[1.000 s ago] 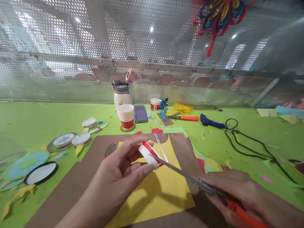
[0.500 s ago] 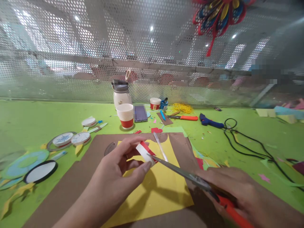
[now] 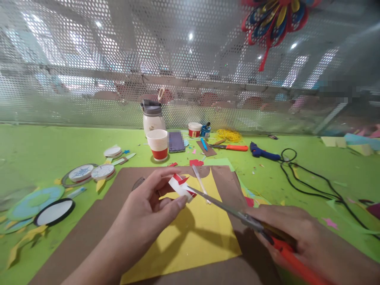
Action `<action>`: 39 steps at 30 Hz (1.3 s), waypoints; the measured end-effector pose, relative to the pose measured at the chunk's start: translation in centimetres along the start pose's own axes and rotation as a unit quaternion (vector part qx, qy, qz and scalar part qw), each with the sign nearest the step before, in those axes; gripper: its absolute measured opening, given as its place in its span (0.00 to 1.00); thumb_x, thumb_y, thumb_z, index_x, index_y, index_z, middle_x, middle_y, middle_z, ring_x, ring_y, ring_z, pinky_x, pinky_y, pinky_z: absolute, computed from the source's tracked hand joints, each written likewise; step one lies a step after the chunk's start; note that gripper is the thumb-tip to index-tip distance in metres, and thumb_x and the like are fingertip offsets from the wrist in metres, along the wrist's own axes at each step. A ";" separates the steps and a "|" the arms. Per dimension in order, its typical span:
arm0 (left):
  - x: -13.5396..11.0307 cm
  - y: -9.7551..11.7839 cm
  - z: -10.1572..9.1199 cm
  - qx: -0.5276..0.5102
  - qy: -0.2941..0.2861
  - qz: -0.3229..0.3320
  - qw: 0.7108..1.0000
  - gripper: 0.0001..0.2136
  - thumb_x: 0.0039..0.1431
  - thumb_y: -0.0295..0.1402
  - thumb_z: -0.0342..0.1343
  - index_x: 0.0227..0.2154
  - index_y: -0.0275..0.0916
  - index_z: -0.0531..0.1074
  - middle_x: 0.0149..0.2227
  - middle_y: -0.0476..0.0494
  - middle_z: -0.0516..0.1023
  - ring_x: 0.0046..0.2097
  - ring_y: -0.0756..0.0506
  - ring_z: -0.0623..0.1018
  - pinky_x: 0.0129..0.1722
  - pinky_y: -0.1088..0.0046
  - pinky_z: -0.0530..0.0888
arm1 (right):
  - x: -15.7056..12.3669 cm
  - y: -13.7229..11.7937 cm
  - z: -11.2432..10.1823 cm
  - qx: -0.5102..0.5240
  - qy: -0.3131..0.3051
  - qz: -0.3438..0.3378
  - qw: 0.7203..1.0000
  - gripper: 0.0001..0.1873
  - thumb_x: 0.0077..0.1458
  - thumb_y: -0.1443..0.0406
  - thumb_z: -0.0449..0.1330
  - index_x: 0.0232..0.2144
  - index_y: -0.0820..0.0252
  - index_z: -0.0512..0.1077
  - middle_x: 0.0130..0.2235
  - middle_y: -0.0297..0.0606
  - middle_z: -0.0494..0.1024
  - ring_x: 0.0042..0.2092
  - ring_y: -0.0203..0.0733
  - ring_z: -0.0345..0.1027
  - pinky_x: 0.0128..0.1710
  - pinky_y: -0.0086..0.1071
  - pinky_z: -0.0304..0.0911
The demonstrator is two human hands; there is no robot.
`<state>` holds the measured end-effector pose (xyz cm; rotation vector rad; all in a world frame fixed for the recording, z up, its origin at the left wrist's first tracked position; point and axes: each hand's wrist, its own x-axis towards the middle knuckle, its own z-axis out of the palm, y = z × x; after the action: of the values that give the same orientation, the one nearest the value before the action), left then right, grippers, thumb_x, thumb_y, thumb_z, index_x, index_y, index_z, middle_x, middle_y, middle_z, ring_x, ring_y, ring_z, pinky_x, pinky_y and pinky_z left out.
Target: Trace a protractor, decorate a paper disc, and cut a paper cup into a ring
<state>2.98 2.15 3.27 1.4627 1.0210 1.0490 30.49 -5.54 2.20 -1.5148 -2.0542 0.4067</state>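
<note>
My left hand (image 3: 148, 211) pinches a small red-and-white paper cup piece (image 3: 180, 186) between thumb and fingers, above a yellow paper sheet (image 3: 192, 237). My right hand (image 3: 299, 237) is closed round the orange handles of a pair of scissors (image 3: 237, 215). The blades point left and their tips sit in the cup piece, which shows a cut with a flap bent up. The yellow sheet lies on a brown card (image 3: 97, 221).
On the green table (image 3: 35, 154) stand a red-and-white paper cup (image 3: 158, 145), a bottle (image 3: 152, 116), a phone (image 3: 176, 141), a blue glue gun (image 3: 263, 152) with black cable (image 3: 311, 178), orange-handled cutters (image 3: 233, 147) and round paper discs (image 3: 80, 173) at left. A perforated metal screen (image 3: 118, 71) closes the back.
The scissor tips have gone further into the cup piece and cut it; a flap now sticks up. My left hand has turned the piece slightly and drawn it left.
</note>
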 end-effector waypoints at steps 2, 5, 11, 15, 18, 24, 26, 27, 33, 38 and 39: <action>0.2 -0.5 -0.2 0.026 0.004 0.022 0.999 0.17 0.59 0.38 0.62 0.50 0.43 0.71 0.47 0.44 0.79 0.47 0.44 0.80 0.44 0.72 0.78 | 0.1 0.9 0.0 -0.002 -0.026 0.011 1.000 0.23 0.49 0.71 0.61 0.46 0.49 0.80 0.35 0.38 0.84 0.33 0.48 0.78 0.29 0.32 0.72; 0.2 -0.8 0.0 0.077 -0.001 0.060 0.995 0.15 0.61 0.37 0.60 0.50 0.45 0.70 0.50 0.45 0.77 0.48 0.45 0.80 0.46 0.71 0.78 | 0.6 2.0 0.3 0.040 -0.031 0.021 0.999 0.23 0.50 0.72 0.61 0.49 0.51 0.78 0.37 0.38 0.84 0.34 0.47 0.79 0.28 0.31 0.72; -0.9 -1.1 1.5 0.136 -0.124 0.031 0.982 0.18 0.59 0.39 0.60 0.52 0.46 0.70 0.47 0.45 0.79 0.43 0.44 0.81 0.42 0.71 0.79 | 1.6 -0.5 1.0 0.203 0.054 0.024 0.977 0.13 0.58 0.66 0.62 0.46 0.56 0.72 0.36 0.38 0.81 0.35 0.40 0.78 0.37 0.28 0.75; -1.8 -1.1 2.5 0.156 -0.174 0.002 0.972 0.19 0.60 0.38 0.60 0.54 0.47 0.71 0.48 0.45 0.80 0.47 0.43 0.80 0.47 0.70 0.77 | 2.0 -2.8 1.7 0.299 0.037 0.015 0.953 0.16 0.55 0.70 0.64 0.46 0.55 0.70 0.35 0.32 0.79 0.36 0.35 0.77 0.39 0.25 0.74; -2.0 -0.9 2.9 0.131 -0.207 0.009 0.969 0.18 0.62 0.35 0.58 0.55 0.46 0.70 0.48 0.46 0.80 0.47 0.44 0.80 0.48 0.71 0.76 | 2.0 -3.2 2.7 0.348 0.026 -0.014 0.937 0.17 0.53 0.74 0.64 0.44 0.53 0.72 0.36 0.29 0.78 0.37 0.32 0.75 0.42 0.25 0.72; -1.7 -1.2 2.9 0.125 -0.248 -0.021 0.960 0.17 0.63 0.36 0.58 0.54 0.45 0.70 0.45 0.47 0.80 0.44 0.44 0.80 0.45 0.69 0.77 | 1.5 -3.2 3.6 0.345 0.064 -0.067 0.934 0.15 0.56 0.74 0.62 0.43 0.51 0.73 0.30 0.26 0.72 0.29 0.30 0.70 0.30 0.22 0.69; -1.5 -1.2 2.8 0.107 -0.260 -0.043 0.959 0.15 0.62 0.36 0.58 0.51 0.42 0.71 0.41 0.45 0.80 0.43 0.42 0.80 0.43 0.67 0.78 | 1.3 -3.3 3.5 0.336 0.069 -0.067 0.937 0.14 0.58 0.72 0.62 0.44 0.51 0.73 0.30 0.27 0.72 0.30 0.32 0.72 0.32 0.25 0.71; -1.4 -1.1 2.8 0.089 -0.261 -0.050 0.960 0.14 0.61 0.37 0.58 0.49 0.41 0.71 0.39 0.45 0.80 0.43 0.41 0.80 0.41 0.66 0.78 | 1.2 -3.3 3.3 0.326 0.069 -0.061 0.941 0.13 0.58 0.71 0.62 0.44 0.50 0.73 0.31 0.28 0.72 0.31 0.33 0.73 0.33 0.26 0.72; -0.7 -0.7 2.4 -0.045 -0.119 -0.010 0.992 0.14 0.55 0.35 0.66 0.41 0.40 0.69 0.39 0.46 0.80 0.39 0.46 0.81 0.41 0.70 0.77 | 2.1 -0.7 1.7 0.161 0.233 -0.021 0.959 0.10 0.56 0.66 0.65 0.42 0.55 0.72 0.30 0.31 0.76 0.29 0.37 0.72 0.30 0.30 0.71; -0.1 -0.9 1.7 -0.039 -0.019 0.019 0.999 0.17 0.52 0.38 0.68 0.35 0.42 0.64 0.39 0.47 0.80 0.38 0.46 0.82 0.39 0.71 0.76 | 3.4 1.6 1.0 0.188 0.211 0.127 0.951 0.16 0.51 0.59 0.66 0.41 0.60 0.72 0.25 0.30 0.72 0.24 0.38 0.69 0.24 0.31 0.67; -0.1 -0.9 1.7 -0.033 -0.013 0.018 0.999 0.17 0.52 0.38 0.68 0.33 0.42 0.63 0.39 0.47 0.80 0.39 0.46 0.82 0.38 0.71 0.76 | 3.4 1.3 1.1 0.205 0.194 0.132 0.950 0.17 0.51 0.59 0.66 0.42 0.60 0.71 0.26 0.31 0.72 0.26 0.39 0.71 0.26 0.31 0.68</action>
<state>4.53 1.75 2.19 1.4425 0.9349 1.0769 30.16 -1.82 1.49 -1.4690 -1.3694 0.5488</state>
